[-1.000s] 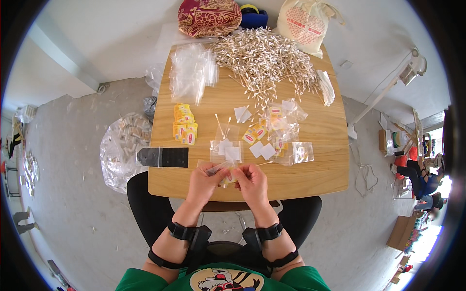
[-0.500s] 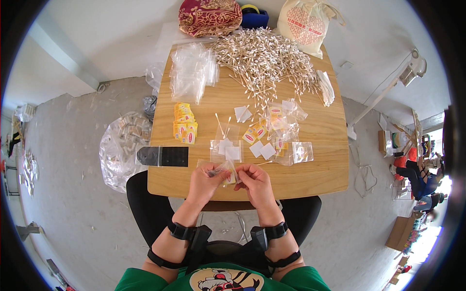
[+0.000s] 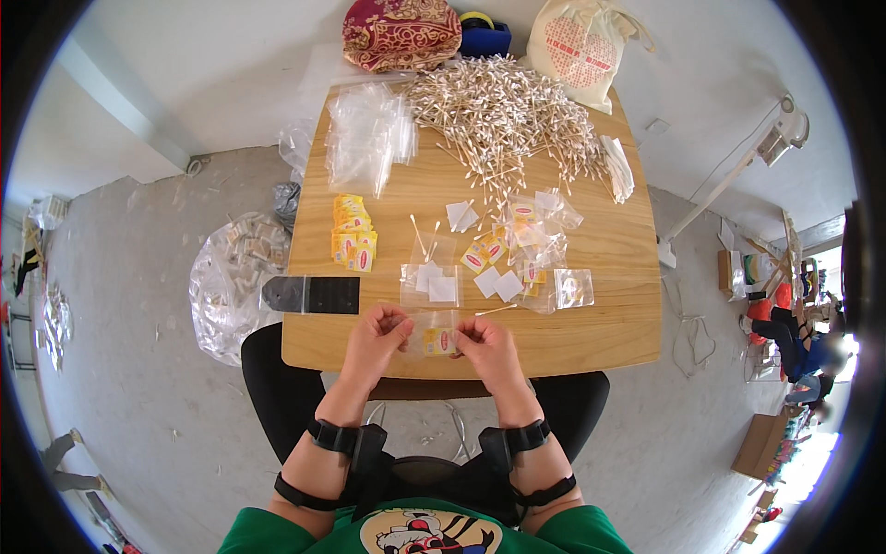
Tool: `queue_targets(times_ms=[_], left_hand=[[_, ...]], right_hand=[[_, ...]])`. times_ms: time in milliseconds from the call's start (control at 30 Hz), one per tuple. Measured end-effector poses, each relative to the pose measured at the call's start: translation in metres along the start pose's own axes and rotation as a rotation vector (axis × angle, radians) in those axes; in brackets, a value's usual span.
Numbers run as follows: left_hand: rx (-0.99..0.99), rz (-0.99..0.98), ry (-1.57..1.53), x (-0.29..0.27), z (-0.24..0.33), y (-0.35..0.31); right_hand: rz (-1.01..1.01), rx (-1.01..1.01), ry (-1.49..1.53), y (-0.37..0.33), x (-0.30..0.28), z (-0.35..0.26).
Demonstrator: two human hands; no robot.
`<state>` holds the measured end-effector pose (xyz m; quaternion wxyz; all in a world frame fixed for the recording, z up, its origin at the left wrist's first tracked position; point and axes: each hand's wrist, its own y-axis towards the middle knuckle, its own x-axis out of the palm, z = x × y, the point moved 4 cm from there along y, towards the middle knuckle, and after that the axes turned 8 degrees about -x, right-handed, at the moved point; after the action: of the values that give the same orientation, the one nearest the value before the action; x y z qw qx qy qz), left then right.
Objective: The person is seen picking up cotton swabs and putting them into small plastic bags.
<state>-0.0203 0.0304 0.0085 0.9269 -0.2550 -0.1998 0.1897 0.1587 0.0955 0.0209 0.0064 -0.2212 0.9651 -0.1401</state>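
Note:
At the table's near edge, a small clear plastic bag (image 3: 432, 336) with a yellow packet inside is stretched between my hands. My left hand (image 3: 380, 338) pinches its left side; my right hand (image 3: 484, 342) pinches its right side. Just beyond lies another clear bag with white square pads (image 3: 443, 289) on it. Two cotton swabs (image 3: 424, 238) rest on a clear bag farther up. Right of these are more white pads (image 3: 498, 285), loose yellow packets (image 3: 483, 252) and a heap of clear bags (image 3: 543, 242), some with yellow packets in them.
A big pile of cotton swabs (image 3: 506, 111) covers the table's far side, beside stacked clear bags (image 3: 363, 138). Yellow packets (image 3: 353, 233) and a black flat strip (image 3: 330, 295) lie left. A cloth bag (image 3: 576, 48) and tape dispenser (image 3: 484, 37) stand behind. A large plastic sack (image 3: 231, 295) sits left.
My hands have moved apart, the left one shifting left. The bag, bunched up between them before, is now spread flat with the yellow packet showing.

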Motion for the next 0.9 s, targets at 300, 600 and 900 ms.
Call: queue_targets(times_ms=[300, 600, 900], left_hand=[[0.683, 0.276, 1.091, -0.011, 0.020, 0.004], [0.730, 0.101, 1.479, 0.000, 0.010, -0.008], [0.726, 0.329, 0.990, 0.016, 0.030, 0.029]], right_hand=[[0.292, -0.078, 0.001, -0.003, -0.016, 0.016], [0.250, -0.060, 0.060, 0.033, -0.029, -0.008], [-0.032, -0.185, -0.246, 0.134, 0.055, -0.032]])
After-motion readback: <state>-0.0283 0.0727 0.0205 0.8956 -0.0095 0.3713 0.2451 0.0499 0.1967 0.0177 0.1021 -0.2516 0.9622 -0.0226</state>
